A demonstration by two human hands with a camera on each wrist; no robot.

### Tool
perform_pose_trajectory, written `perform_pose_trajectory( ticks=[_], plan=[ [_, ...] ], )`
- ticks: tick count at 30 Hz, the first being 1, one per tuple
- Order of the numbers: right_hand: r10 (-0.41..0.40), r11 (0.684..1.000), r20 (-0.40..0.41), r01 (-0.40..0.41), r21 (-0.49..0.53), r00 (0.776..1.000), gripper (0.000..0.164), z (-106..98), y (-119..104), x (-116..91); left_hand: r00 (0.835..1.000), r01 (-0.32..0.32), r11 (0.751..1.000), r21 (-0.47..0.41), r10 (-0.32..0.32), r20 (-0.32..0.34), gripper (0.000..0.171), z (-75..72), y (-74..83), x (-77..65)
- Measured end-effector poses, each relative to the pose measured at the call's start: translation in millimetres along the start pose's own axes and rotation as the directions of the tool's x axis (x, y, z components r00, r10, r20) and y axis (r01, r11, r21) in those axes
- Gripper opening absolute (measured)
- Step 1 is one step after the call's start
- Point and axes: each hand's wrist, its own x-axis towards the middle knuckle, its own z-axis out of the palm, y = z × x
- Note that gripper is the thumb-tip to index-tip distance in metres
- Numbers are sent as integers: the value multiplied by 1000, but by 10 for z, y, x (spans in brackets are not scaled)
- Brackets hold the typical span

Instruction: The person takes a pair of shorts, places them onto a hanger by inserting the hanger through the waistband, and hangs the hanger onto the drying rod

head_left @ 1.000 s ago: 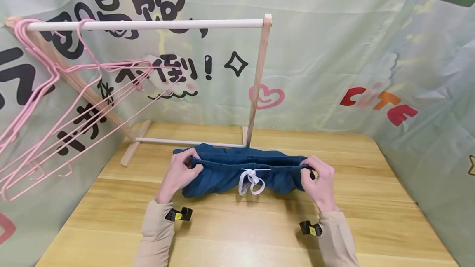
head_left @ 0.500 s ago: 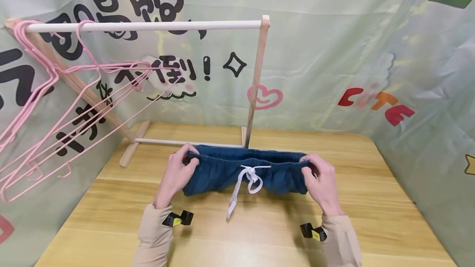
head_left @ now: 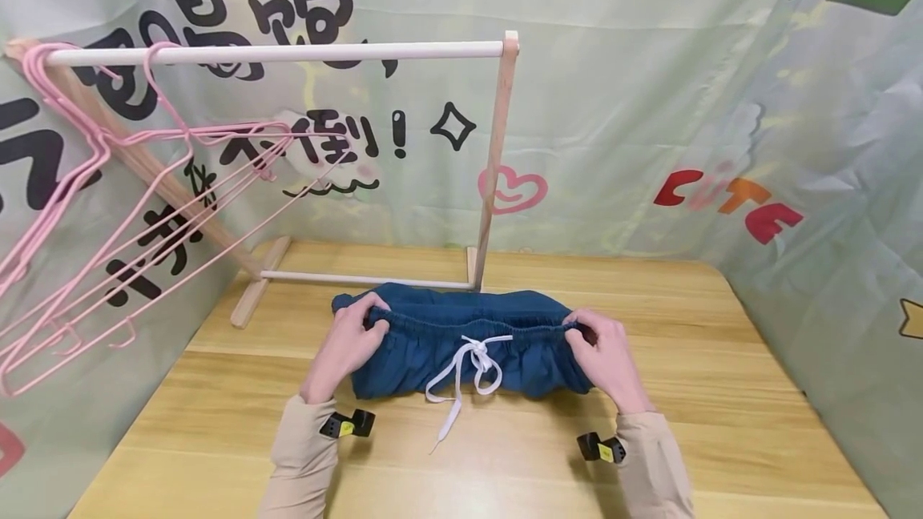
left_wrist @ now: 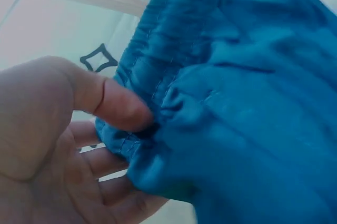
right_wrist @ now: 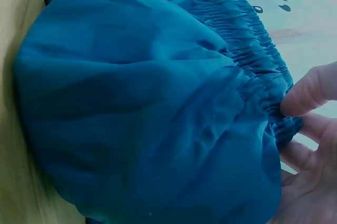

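Observation:
Dark blue drawstring pants point(head_left: 414, 355) are bunched at the middle of the table, gathered waistband towards the back and partly gaping. How long the legs are cannot be told. My left hand point(head_left: 352, 347) pinches the waistband's left side, its thumb point(left_wrist: 124, 109) on the near face of the cloth in the left wrist view. At the opposite end, my right hand point(head_left: 609, 355) pinches the band likewise; the right wrist view shows its thumb point(right_wrist: 308, 92) on the gathered elastic. A white drawstring point(head_left: 479, 355), tied at the front, dangles a loop and a loose end.
Behind the pants stands a rack with a white rail point(head_left: 324, 52) and wooden posts point(head_left: 496, 150). Several pink hangers point(head_left: 166, 98) hang at its left end. The wooden table point(head_left: 692, 391) meets a printed cloth backdrop point(head_left: 613, 86) at the back and sides.
My right hand has shifted left, closer to my left hand, and the waistband has slackened. The pants' front sits slightly lower, and the drawstring's loose end has dropped out and swung left.

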Motion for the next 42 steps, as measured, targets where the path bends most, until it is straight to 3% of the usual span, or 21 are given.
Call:
perform_pose_trajectory(
  ticks=[8,15,17,20,22,24,27,31,33,34,35,37,42],
  plan=[
    [-12,999,14,13,-36,1000,18,61,7,-1,1000,12,1000,17,-12,-2,21,67,-57,10],
    [-109,992,-11,108,-65,994,17,95,-8,-3,1000,-15,999,34,15,11,28,23,-36,-63],
    [-143,988,-24,141,-69,989,17,99,-10,1,999,-48,998,42,49,-19,30,-68,-2,-72],
    [-173,982,-38,170,-80,984,17,101,-16,8,981,-120,990,77,131,-144,35,-289,86,-65],
    [-176,982,-44,172,-84,983,17,103,-17,9,941,-186,976,115,211,-263,37,-474,164,-46],
    [-172,982,-48,167,-85,984,17,104,-19,9,881,-234,958,165,281,-382,39,-672,250,-31],
    [-172,982,-50,167,-85,984,16,107,-17,6,764,-277,929,246,368,-531,39,-985,369,-3],
    [-169,983,-43,166,-80,985,16,113,-15,3,628,-244,921,303,388,-674,38,-1383,489,30],
    [-170,983,-40,166,-81,985,17,114,-16,1,590,-199,931,306,363,-721,38,-1550,556,48],
    [-169,983,-38,166,-81,985,17,113,-18,0,582,-175,938,300,345,-737,38,-1626,595,61],
    [-170,983,-37,166,-82,985,18,112,-20,0,584,-141,945,295,320,-746,40,-1696,608,82],
    [-174,982,-34,171,-84,984,18,109,-26,-2,611,-66,956,286,265,-746,44,-1819,624,125],
    [-182,981,-32,179,-81,983,20,107,-29,-9,731,126,950,287,107,-674,54,-2047,569,243]
  ],
)
